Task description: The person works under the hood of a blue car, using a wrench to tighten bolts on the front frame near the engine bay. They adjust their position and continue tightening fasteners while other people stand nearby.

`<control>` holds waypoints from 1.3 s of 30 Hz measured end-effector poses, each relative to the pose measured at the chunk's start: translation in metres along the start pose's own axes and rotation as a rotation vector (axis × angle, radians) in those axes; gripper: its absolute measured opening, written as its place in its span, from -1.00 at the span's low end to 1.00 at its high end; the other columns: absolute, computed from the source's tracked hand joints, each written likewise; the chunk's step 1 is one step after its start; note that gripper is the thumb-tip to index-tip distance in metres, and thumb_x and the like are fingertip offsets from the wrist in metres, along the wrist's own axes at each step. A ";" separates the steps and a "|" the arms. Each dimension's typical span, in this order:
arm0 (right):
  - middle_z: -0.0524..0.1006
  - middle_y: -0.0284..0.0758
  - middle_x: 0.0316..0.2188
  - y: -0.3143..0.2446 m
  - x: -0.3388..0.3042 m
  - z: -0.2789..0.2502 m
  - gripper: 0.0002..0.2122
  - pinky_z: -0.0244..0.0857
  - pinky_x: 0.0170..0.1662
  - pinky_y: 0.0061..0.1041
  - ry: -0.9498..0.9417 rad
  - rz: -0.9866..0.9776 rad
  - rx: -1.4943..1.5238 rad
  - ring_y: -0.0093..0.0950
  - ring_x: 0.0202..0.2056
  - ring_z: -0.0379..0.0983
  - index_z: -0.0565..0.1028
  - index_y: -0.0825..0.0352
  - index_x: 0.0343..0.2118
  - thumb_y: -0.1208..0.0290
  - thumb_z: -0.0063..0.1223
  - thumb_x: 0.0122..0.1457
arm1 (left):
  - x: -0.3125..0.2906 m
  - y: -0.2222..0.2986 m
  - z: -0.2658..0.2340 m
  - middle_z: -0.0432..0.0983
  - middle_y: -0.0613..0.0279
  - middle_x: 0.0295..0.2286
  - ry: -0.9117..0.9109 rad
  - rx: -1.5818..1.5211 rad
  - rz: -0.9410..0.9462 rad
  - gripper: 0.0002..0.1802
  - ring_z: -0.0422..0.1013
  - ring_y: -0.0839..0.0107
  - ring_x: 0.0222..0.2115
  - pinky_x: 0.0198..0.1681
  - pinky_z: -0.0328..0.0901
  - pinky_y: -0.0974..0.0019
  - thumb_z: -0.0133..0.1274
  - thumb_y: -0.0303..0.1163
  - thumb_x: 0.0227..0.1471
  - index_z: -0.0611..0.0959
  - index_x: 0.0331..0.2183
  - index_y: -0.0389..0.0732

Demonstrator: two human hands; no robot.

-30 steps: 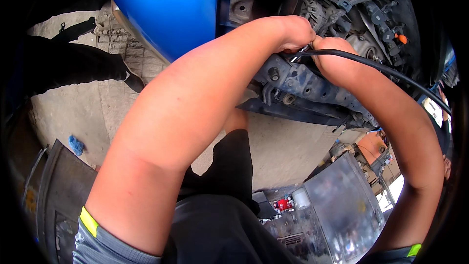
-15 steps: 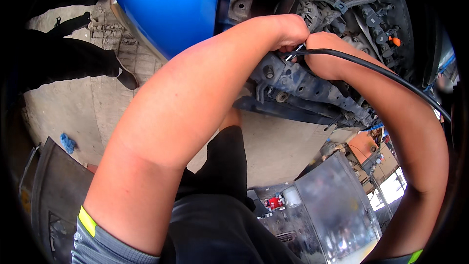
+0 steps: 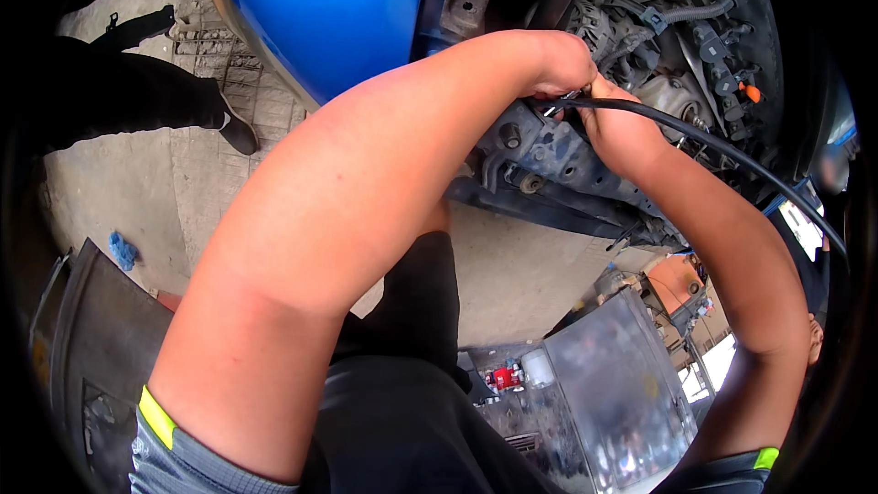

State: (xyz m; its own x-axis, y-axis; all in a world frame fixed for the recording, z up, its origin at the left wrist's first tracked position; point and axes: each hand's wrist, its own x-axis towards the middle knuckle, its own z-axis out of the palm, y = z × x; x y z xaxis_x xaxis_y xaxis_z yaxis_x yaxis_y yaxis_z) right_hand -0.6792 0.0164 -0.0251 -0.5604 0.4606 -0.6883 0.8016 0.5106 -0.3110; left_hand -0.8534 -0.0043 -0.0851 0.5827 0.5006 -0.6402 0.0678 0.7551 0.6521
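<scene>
Both my hands are close together over the front frame [image 3: 567,160] of a car's open engine bay. My left hand [image 3: 562,64] is closed at the end of a black hose [image 3: 713,137], where a small shiny metal piece [image 3: 552,111] shows below the fingers. Just to its right, my right hand [image 3: 626,133] is closed, with its fingertips meeting the left hand's. The hose crosses in front of its fingers and curves away to the right edge. What the right fingertips pinch is hidden.
A blue body panel [image 3: 366,27] lies left of the engine bay [image 3: 677,64]. Another person's dark-clothed leg and shoe [image 3: 240,133] show at the left. A hand [image 3: 814,340] shows beside my right forearm. Grey panels [image 3: 622,384] and a blue crumpled cloth [image 3: 122,250] lie around me.
My right hand has turned from a rounded fist, its fingers reaching further toward my left hand, and its wrist has dropped slightly. The view has shifted a little; my left hand keeps its hold.
</scene>
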 end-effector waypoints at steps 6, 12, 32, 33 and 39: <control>0.61 -0.05 -0.27 -0.016 0.013 -0.019 -0.81 0.42 -0.11 -0.17 -0.085 0.115 -0.030 -0.01 -0.18 0.53 0.50 0.28 -0.09 0.45 -0.14 0.31 | 0.009 -0.007 -0.003 0.55 0.19 -0.54 -0.014 -0.028 0.044 -0.66 0.50 0.42 -0.57 -0.54 0.28 0.36 -0.10 -0.30 0.23 0.66 -0.40 -0.30; 0.64 -0.17 -0.25 -0.046 0.027 -0.035 -0.78 0.45 -0.10 -0.29 -0.349 0.184 -0.352 -0.19 -0.18 0.58 0.59 0.16 -0.15 0.40 -0.13 0.30 | 0.009 -0.013 -0.009 0.57 0.19 -0.53 0.016 -0.047 0.028 -0.67 0.52 0.41 -0.58 -0.52 0.31 0.37 -0.10 -0.31 0.24 0.65 -0.41 -0.30; 0.57 0.06 -0.17 -0.022 0.006 -0.017 -0.75 0.39 -0.03 -0.09 -0.161 0.172 -0.163 0.06 -0.10 0.50 0.46 0.38 -0.02 0.40 -0.04 0.30 | 0.012 -0.013 -0.002 0.52 0.10 -0.64 0.125 0.193 0.153 -0.60 0.34 0.31 -0.67 -0.55 0.22 0.18 -0.04 -0.25 0.17 0.66 -0.56 -0.30; 0.57 0.05 -0.16 -0.009 0.003 -0.005 -0.75 0.38 -0.03 -0.09 -0.060 0.079 -0.080 0.06 -0.08 0.49 0.44 0.36 -0.01 0.41 -0.04 0.30 | 0.009 -0.010 0.000 0.46 0.16 -0.66 0.118 0.132 0.121 -0.61 0.29 0.35 -0.67 -0.56 0.17 0.20 -0.03 -0.26 0.17 0.65 -0.57 -0.29; 0.59 -0.04 -0.19 -0.006 0.005 -0.004 -0.80 0.39 -0.05 -0.11 -0.009 0.008 -0.101 0.00 -0.09 0.49 0.49 0.30 -0.08 0.35 -0.10 0.36 | 0.004 -0.009 0.004 0.44 0.26 -0.67 0.073 -0.056 0.077 -0.67 0.22 0.46 -0.73 -0.62 0.09 0.30 -0.02 -0.28 0.16 0.66 -0.52 -0.25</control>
State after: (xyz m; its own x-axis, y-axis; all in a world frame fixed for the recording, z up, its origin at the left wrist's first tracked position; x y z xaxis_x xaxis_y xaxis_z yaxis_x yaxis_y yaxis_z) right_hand -0.6877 0.0187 -0.0241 -0.5516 0.4585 -0.6968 0.7809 0.5775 -0.2381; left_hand -0.8487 -0.0107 -0.0918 0.5235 0.5860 -0.6185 -0.0211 0.7346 0.6782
